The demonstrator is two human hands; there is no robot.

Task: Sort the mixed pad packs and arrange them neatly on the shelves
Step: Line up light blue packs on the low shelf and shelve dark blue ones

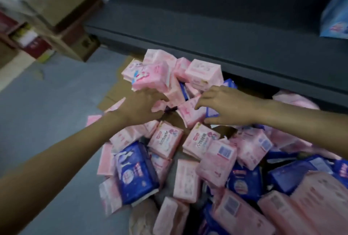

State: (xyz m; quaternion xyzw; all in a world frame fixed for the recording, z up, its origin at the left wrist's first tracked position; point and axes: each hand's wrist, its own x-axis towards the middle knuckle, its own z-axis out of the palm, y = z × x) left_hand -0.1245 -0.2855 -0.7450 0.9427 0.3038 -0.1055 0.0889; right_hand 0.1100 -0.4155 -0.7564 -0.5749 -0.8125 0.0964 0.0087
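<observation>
Sorting barely begun: mixed heap of pink and blue plastic pad packs point(216, 159) on floor; dark grey shelf point(226, 33) nearly bare. Left hand point(139, 108) spread loosely over pink packs; right hand point(226, 104) grip pinching a blue pack point(211, 112).

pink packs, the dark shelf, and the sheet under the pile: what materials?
Pink packs: thin plastic film, likely; soft glossy wrap with creases and printed art. Dark shelf: looks like painted metal, matte dark grey with a rolled front lip; hard to confirm. Sheet under the pile: flattened cardboard, plain brown with fold lines.
</observation>
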